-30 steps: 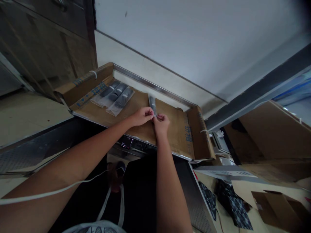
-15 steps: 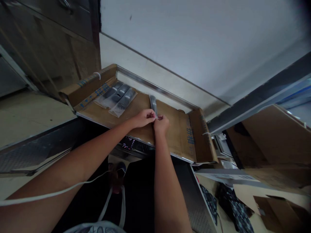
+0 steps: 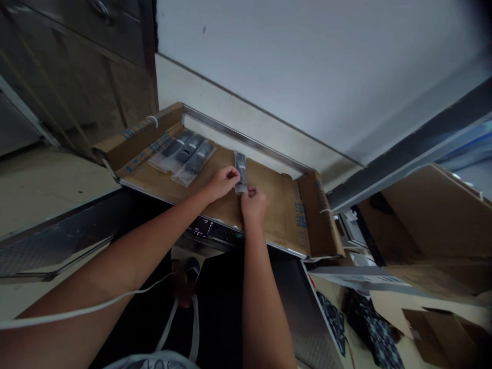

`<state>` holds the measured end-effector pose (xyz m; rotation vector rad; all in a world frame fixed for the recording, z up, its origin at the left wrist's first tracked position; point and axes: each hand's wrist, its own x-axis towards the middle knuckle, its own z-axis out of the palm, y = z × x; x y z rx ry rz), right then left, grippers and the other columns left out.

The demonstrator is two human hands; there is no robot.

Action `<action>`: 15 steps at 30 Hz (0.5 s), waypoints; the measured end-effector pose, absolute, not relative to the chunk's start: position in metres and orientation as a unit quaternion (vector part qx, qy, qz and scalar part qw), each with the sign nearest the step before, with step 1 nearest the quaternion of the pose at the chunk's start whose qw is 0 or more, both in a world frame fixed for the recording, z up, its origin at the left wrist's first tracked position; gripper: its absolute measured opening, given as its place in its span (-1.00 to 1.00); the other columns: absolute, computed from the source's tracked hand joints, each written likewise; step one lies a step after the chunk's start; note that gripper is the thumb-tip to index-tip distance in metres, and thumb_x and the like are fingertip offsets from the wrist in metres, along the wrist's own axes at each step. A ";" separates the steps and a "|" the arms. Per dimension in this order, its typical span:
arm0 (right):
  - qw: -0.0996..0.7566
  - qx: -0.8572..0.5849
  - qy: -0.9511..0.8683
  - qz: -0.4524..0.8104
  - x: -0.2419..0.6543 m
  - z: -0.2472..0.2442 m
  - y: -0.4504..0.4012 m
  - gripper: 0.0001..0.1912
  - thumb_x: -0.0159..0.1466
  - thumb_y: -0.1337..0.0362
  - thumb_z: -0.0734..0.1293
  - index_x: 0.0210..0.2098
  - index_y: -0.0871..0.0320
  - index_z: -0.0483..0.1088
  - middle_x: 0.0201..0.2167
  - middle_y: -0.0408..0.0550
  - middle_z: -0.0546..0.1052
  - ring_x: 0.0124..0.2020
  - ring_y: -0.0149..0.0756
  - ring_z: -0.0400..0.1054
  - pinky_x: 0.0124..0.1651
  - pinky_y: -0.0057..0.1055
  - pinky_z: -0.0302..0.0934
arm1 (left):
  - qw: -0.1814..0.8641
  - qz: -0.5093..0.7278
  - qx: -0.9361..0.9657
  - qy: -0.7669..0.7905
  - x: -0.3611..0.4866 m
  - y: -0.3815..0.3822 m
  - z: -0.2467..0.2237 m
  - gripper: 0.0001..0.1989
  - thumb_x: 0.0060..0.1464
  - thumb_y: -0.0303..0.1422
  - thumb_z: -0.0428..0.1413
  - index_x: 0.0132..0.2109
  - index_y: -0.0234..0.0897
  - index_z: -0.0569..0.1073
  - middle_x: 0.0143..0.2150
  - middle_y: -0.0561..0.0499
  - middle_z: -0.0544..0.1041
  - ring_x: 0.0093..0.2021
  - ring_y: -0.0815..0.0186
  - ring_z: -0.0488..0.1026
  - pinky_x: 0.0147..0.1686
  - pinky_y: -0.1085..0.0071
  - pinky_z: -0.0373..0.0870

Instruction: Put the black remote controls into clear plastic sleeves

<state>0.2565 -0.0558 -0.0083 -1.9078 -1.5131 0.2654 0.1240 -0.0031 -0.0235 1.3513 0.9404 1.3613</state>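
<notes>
A clear plastic bag (image 3: 241, 166) with a long dark item inside, a light band around it, lies on the cardboard between my hands. My left hand (image 3: 225, 183) is closed in a pinch at the bag's left edge. With its fingers curled, my right hand (image 3: 254, 205) grips the bag's near end. What exactly the dark item is cannot be made out. To the left, several similar clear bags with dark banded contents (image 3: 195, 161) lie side by side, slanting.
The cardboard tray (image 3: 269, 225) has raised end flaps with blue print. A white panel (image 3: 288, 77) rises behind it. Below its front edge is a lit phone-like screen (image 3: 202, 227). Cardboard boxes (image 3: 442, 220) stand at right. A white cord (image 3: 96, 307) crosses my left forearm.
My hands have moved apart slightly, the left one up and leftward. More of the bag's near end now shows between them. The other bags stay put.
</notes>
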 end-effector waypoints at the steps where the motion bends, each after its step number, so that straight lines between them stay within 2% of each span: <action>1: 0.328 -0.735 -0.586 0.094 0.258 -0.008 -0.062 -0.74 0.20 0.26 0.30 -0.19 0.15 0.58 -0.38 0.09 0.64 -0.34 -0.10 0.48 -0.25 -0.31 0.22 | 0.484 0.558 0.553 0.386 0.124 -0.003 -0.023 -0.96 0.07 -0.45 0.10 -0.34 -0.27 0.38 -0.52 0.15 0.36 -0.53 0.46 0.30 -0.45 0.48 0.27; 6: 0.289 -0.749 -0.595 0.037 0.264 -0.011 -0.098 -0.72 0.23 0.31 0.26 -0.17 0.13 0.58 -0.43 0.03 0.61 -0.41 -0.17 0.44 -0.31 -0.35 0.13 | 0.481 0.551 0.554 0.398 0.124 -0.003 -0.023 -0.96 0.08 -0.46 0.11 -0.34 -0.27 0.38 -0.51 0.14 0.36 -0.53 0.44 0.30 -0.45 0.46 0.26; 10: 0.302 -0.761 -0.571 0.058 0.265 -0.009 -0.108 -0.74 0.23 0.16 0.33 -0.15 0.10 0.56 -0.42 -0.03 0.61 -0.39 -0.17 0.44 -0.31 -0.34 0.12 | 0.473 0.547 0.560 0.404 0.124 -0.002 -0.023 -0.97 0.09 -0.44 0.09 -0.32 -0.27 0.36 -0.48 0.12 0.36 -0.51 0.43 0.30 -0.42 0.44 0.27; 12: 0.306 -0.763 -0.565 0.069 0.265 -0.006 -0.104 -0.72 0.21 0.09 0.36 -0.17 0.08 0.56 -0.38 -0.02 0.61 -0.34 -0.14 0.45 -0.29 -0.33 0.13 | 0.444 0.545 0.587 0.401 0.124 -0.006 -0.023 -0.96 0.06 -0.45 0.10 -0.30 -0.27 0.37 -0.44 0.11 0.37 -0.46 0.42 0.31 -0.39 0.44 0.28; 15: 0.317 -0.756 -0.568 0.075 0.267 -0.004 -0.093 -0.74 0.21 0.07 0.38 -0.20 0.07 0.56 -0.32 0.02 0.63 -0.32 -0.13 0.44 -0.29 -0.32 0.13 | 0.339 0.517 0.685 0.385 0.123 -0.019 -0.022 -0.83 -0.04 -0.47 0.16 -0.24 -0.25 0.39 -0.32 0.06 0.41 -0.35 0.37 0.34 -0.30 0.41 0.31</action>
